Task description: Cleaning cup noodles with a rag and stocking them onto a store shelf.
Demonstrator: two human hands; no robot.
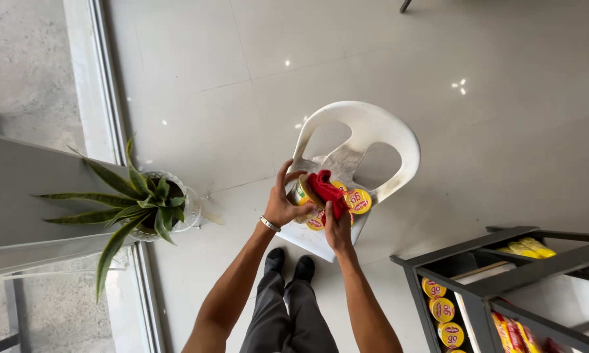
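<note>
Left hand grips a cup from its left side, fingers wrapped around it, cup tipped on its side with its long axis running left-right. Right hand comes from below, fingers closed on a red cloth pressed against the cup's right end. Beyond: more cups on a white chair.

A small round cup with a yellow lid is held tipped on its side above the front edge of the white plastic chair's seat, its lid turned toward the chair back. A red cloth is bunched up and pressed against the cup's top, draping down over its right side. More cups of the same kind lie on the seat just behind and beneath, their round yellow lids with red marks facing up, touching one another in a small cluster.
</note>
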